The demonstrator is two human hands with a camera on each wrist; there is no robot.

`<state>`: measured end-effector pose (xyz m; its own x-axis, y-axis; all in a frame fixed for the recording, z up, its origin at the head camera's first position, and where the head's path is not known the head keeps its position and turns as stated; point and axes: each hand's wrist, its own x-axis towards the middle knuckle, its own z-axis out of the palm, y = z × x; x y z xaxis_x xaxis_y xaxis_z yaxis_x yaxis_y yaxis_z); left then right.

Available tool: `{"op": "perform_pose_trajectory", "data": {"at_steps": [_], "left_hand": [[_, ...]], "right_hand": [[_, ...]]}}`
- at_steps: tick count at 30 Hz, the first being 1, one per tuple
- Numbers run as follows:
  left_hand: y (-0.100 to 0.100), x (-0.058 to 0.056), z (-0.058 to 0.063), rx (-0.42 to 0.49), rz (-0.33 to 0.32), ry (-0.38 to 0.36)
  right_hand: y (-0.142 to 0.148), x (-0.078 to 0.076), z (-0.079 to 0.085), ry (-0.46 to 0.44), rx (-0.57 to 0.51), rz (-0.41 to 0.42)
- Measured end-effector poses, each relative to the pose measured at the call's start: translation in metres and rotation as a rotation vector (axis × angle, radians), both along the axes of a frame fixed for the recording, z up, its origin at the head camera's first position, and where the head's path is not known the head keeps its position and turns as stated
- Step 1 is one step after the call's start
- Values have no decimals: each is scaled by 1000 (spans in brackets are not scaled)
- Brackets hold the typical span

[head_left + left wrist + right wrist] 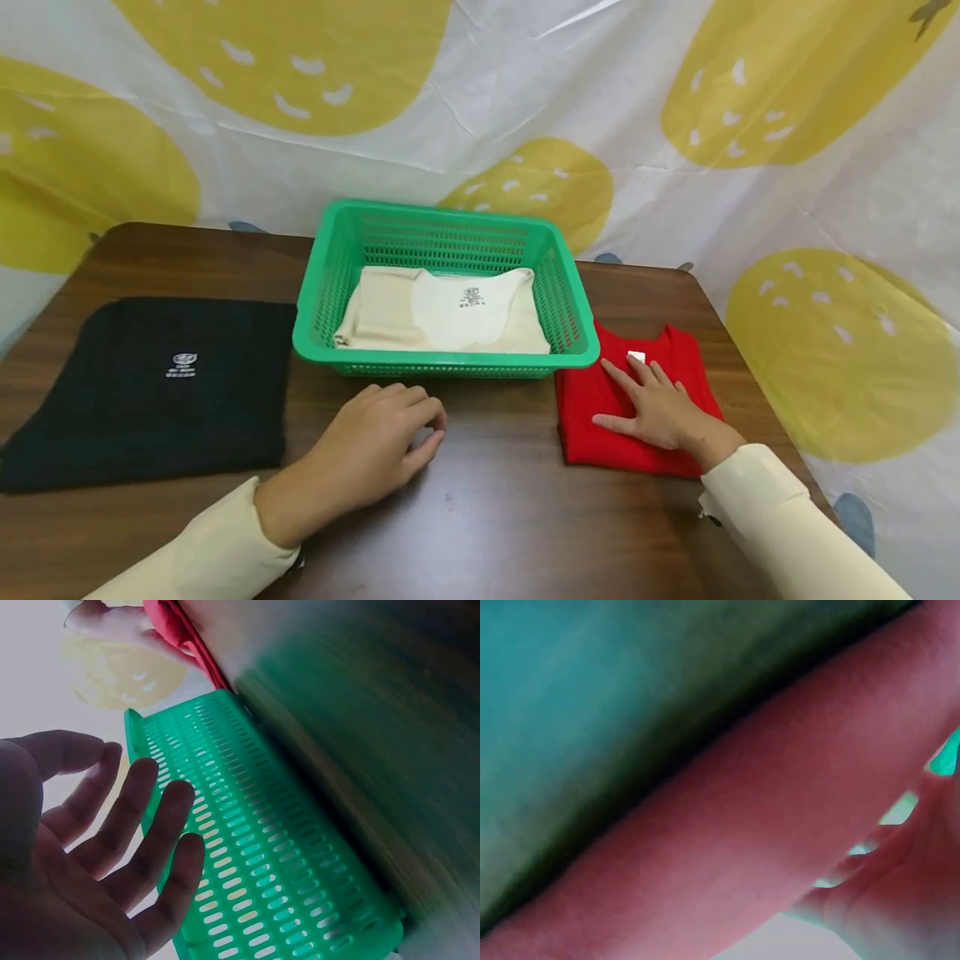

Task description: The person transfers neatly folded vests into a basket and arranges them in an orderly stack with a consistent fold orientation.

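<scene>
My right hand (pixel 660 412) rests with spread fingers on a folded red garment (pixel 600 433) that has a small white label at its neck. In the right wrist view the garment's folded edge (pixel 727 817) fills the middle, partly hiding the hand (pixel 907 892). My left hand (pixel 375 446) hovers in front of a green plastic basket (pixel 450 360), fingers loosely bent and holding nothing. The left wrist view has those relaxed fingers (pixel 154 847) near the basket's slotted side (pixel 247 847). Inside the basket lies a folded cream garment (pixel 386 308) with dark print.
A folded black garment (pixel 225 400) with white print lies on the left of the brown wooden table (pixel 510 517). Behind the table hangs a white cloth (pixel 495 100) with yellow fruit shapes. The basket's right end stands close against the red garment.
</scene>
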<state>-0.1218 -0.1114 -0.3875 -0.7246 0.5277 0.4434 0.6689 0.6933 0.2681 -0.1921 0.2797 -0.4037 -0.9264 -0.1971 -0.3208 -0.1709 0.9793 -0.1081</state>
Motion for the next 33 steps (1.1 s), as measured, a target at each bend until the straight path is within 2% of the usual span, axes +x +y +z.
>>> {"op": "perform_pose_trajectory", "data": {"at_steps": [5, 13, 17, 33], "left_hand": [[0, 3, 1, 6, -24, -10], [0, 10, 1, 15, -37, -30], [1, 11, 5, 16, -41, -20], [2, 11, 10, 18, -44, -33]], "right_hand": [[-3, 12, -3, 15, 6, 7], [-15, 32, 6, -3, 52, 73], [-16, 41, 8, 7, 63, 74], [-28, 92, 4, 103, 61, 115]]}}
